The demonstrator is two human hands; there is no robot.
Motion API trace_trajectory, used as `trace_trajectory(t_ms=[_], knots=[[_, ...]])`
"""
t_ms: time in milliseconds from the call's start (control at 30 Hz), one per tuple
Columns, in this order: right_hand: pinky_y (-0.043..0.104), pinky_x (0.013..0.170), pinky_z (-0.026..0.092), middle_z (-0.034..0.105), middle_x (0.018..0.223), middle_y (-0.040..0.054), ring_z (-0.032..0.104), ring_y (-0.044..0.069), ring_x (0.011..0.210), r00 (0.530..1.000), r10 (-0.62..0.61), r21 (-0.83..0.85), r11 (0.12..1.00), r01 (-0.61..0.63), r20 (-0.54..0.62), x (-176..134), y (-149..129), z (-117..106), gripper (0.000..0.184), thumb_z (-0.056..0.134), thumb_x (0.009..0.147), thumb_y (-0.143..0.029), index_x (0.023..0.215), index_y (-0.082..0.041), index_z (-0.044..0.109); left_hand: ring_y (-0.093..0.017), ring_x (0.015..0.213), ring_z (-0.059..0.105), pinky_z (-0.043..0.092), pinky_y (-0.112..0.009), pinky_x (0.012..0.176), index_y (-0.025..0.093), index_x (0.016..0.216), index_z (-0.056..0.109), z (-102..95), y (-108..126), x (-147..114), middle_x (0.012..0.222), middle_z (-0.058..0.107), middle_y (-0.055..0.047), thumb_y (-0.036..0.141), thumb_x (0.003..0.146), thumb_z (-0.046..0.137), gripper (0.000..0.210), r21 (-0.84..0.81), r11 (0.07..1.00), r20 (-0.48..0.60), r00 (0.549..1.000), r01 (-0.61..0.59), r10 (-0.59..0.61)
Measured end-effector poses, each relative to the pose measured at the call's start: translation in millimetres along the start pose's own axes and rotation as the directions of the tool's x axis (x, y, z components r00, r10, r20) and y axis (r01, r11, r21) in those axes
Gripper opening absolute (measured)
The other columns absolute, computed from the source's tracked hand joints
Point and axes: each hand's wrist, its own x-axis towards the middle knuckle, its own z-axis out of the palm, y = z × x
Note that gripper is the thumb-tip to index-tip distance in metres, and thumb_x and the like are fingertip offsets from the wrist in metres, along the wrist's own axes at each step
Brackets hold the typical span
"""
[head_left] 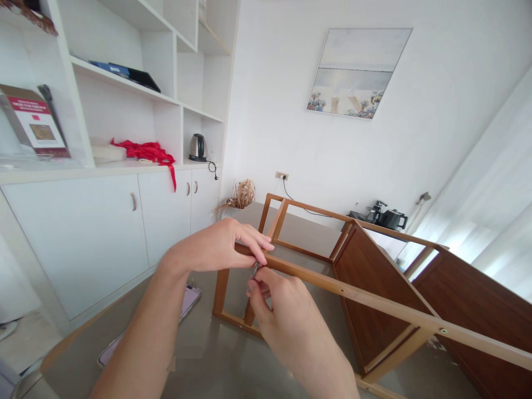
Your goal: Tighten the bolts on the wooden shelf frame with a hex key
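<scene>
A wooden rack frame (pixel 310 275) lies on its side on the table, with brown shelf panels (pixel 380 277) set between its rails. My left hand (pixel 224 241) reaches over the upper rail near its left end, fingers and thumb gripping around a joint. Just below it, my right hand (pixel 286 310) pinches a thin grey metal tool (pixel 255 270), which looks like a hex key, against that same rail. Its tip is hidden by my fingers. Farther right along the rail, a bolt head (pixel 443 331) sits in a hole.
A phone (pixel 191 299) lies on the grey table (pixel 220 366), partly behind my left forearm. White cabinets (pixel 103 227) line the left, with a kettle (pixel 198 147) and red ribbon (pixel 145 151) on the shelves. Another black kettle (pixel 393 219) stands behind the frame.
</scene>
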Motion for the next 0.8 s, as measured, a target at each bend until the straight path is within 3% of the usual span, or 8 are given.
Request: trace_trajectory(t_ms=[533, 800], knots=[[0.021, 0.056, 0.039, 0.071, 0.074, 0.0022, 0.066, 0.014, 0.063, 0.997, 0.003, 0.073, 0.997, -0.008, 0.075, 1.0, 1.7, -6.4, 0.023, 0.050, 0.097, -0.019, 0.080, -0.022, 0.064, -0.019, 0.128, 0.063, 0.053, -0.027, 0.106, 0.032, 0.094, 0.084, 0.4, -0.6, -0.3, 0.124, 0.074, 0.002, 0.019, 0.084, 0.068, 0.023, -0.007, 1.000, 0.000, 1.000, 0.006, -0.006], [0.022, 0.054, 0.036, 0.068, 0.075, 0.0028, 0.059, 0.013, 0.057, 0.986, 0.062, 0.113, 0.990, -0.080, 0.155, 0.4, 2.6, -0.5, 0.021, 0.047, 0.099, -0.021, 0.083, -0.021, 0.060, -0.018, 0.128, 0.063, 0.052, -0.026, 0.107, 0.032, 0.095, 0.083, -0.4, -2.0, 0.9, 0.125, 0.074, 0.003, 0.017, 0.084, 0.068, 0.024, 0.004, 1.000, 0.007, 1.000, -0.002, 0.002]])
